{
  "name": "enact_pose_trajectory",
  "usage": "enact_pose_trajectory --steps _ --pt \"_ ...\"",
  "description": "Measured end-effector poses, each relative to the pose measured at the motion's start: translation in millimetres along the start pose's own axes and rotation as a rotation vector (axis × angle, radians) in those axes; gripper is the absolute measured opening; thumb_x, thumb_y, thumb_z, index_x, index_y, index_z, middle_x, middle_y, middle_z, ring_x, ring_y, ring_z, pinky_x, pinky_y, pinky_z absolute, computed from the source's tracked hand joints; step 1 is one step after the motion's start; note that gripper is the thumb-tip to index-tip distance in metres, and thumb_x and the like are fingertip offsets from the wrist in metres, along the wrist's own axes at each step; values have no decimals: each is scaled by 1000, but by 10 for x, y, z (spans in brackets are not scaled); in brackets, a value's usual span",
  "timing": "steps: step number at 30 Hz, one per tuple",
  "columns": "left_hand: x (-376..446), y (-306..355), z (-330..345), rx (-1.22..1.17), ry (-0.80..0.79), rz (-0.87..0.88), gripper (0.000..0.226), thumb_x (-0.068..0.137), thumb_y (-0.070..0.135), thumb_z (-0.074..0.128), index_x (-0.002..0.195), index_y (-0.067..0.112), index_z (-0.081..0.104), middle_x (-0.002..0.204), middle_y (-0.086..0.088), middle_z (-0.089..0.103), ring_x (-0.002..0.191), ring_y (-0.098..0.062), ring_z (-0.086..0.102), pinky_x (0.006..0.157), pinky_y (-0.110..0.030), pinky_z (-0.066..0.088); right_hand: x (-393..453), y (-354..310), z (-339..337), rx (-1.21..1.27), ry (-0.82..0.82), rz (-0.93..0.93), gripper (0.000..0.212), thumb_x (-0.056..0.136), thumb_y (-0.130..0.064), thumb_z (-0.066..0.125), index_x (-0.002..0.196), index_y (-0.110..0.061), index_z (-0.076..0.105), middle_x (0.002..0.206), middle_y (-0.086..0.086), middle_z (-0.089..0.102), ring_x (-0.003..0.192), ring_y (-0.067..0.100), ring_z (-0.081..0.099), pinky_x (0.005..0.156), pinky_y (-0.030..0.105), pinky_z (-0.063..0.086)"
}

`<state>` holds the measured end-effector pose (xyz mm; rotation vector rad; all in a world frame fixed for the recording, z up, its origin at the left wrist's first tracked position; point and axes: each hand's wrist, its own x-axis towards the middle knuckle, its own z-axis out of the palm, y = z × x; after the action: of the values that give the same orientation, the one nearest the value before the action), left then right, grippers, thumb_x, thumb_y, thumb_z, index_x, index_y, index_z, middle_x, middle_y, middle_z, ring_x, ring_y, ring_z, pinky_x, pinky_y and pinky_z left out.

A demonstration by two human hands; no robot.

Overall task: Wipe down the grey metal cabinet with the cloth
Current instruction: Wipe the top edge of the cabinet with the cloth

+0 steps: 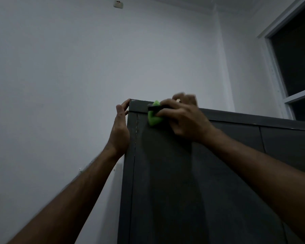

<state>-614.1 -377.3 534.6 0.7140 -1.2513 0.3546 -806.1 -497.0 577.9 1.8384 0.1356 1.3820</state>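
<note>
- My right hand [181, 118] is up at the top front of the cabinet [183, 182], fingers curled round the green cloth [153, 118] and pressing it against the dark grey door just below the top edge.
- The cloth pokes out to the left of my right fingers; a dark strip crosses its upper part, and I cannot tell what that is.
- My left hand [121, 127] lies flat along the cabinet's left side near the top corner, fingers straight and pointing up, holding nothing.
- A thin seam runs down the cabinet front just right of my left hand.
- Beyond my left hand is the pale wall [69, 76], with a small fitting [118, 4] high up.
- Beyond and above my right hand, a dark window [296, 59] sits in a white frame.
</note>
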Motion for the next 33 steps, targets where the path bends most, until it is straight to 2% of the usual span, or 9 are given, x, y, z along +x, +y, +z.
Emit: enact_pose_trajectory --steps 5,7,9,11,15,21,23,27,33 --pt "4 11 -4 30 -21 8 67 102 65 17 149 32 50 148 -3 58 141 -24 51 118 -59 41 95 -127 73 -85 158 241 30 87 -4 61 112 -22 67 119 -7 74 130 35 50 91 44 24" --pt "7 4 -6 40 -22 16 65 101 67 18 147 34 51 146 0 59 139 -21 53 117 -58 43 -15 -218 123 -110 176 342 28 89 -5 63 111 -24 65 132 -5 69 134 35 47 94 45 25" --pt "6 8 -10 45 -27 26 66 98 72 21 144 37 51 143 3 60 136 -18 55 115 -57 45 -131 -258 122 -150 193 468 27 88 -9 65 108 -28 68 148 3 54 133 35 43 96 46 27" --pt "4 20 -19 55 -38 44 64 95 75 23 141 41 52 139 6 62 132 -16 58 113 -57 47 -196 -268 91 -147 216 559 27 87 -12 69 106 -30 72 136 6 54 121 32 42 90 43 28" --pt "6 0 -42 111 -37 70 74 95 80 21 147 36 50 145 4 58 137 -19 53 116 -59 42 -301 -227 19 -171 130 547 26 94 -13 66 116 -25 74 111 3 65 95 33 57 82 43 38" --pt "13 -3 -51 147 -57 103 85 91 91 21 145 32 51 144 0 59 137 -24 53 115 -62 41 -426 -230 -27 -333 164 562 32 84 1 60 101 -23 73 107 -11 73 104 32 55 83 40 28" --pt "22 -7 -55 158 -57 94 85 92 89 19 147 32 50 145 -1 58 138 -25 52 116 -63 40 -412 -293 25 -283 170 633 33 85 0 56 103 -22 74 116 -8 70 103 33 52 83 41 32" --pt "42 -34 -67 154 -63 93 72 100 75 19 147 30 50 143 -4 59 136 -29 53 114 -64 41 -407 -418 142 56 189 776 27 88 -8 55 111 -9 70 133 18 54 120 40 48 104 55 42" --pt "51 -61 -76 173 -58 78 68 103 67 19 151 26 45 147 -10 55 140 -37 49 114 -69 38 -224 -570 171 158 193 812 30 103 -27 56 130 -20 67 151 11 47 135 42 36 112 58 33"
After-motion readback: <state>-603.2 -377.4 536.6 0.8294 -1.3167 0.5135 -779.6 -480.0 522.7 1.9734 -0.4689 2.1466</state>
